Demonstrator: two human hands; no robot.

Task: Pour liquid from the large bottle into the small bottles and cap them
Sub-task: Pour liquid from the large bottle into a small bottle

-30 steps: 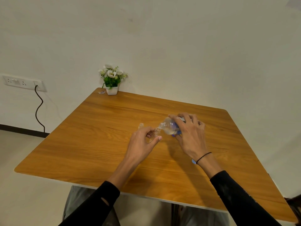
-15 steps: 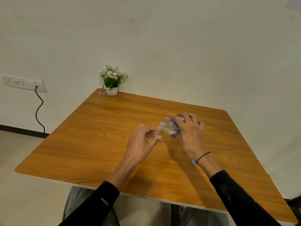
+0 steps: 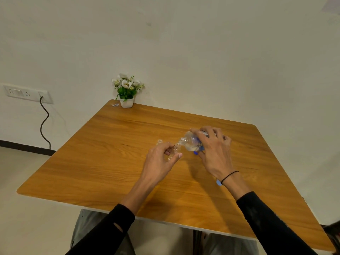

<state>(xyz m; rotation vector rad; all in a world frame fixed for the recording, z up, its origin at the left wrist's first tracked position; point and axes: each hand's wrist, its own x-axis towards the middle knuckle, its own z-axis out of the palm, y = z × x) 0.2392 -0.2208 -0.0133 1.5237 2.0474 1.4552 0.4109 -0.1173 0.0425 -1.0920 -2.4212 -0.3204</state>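
My right hand (image 3: 214,151) grips the large clear bottle (image 3: 191,142), tipped on its side with its open mouth pointing left. That mouth meets the neck of a small clear bottle (image 3: 174,150), which my left hand (image 3: 160,161) pinches between thumb and fingers just above the table (image 3: 110,153). A second small clear bottle (image 3: 159,142) stands on the wood just beyond my left hand. A blue cap (image 3: 218,182) lies on the table beside my right wrist. Another blue piece (image 3: 195,153) shows under the large bottle.
A white pot of white flowers (image 3: 126,92) stands at the table's far left corner, with a small scrap (image 3: 115,105) beside it. On the left wall is a socket strip (image 3: 25,93) with a black cable hanging down.
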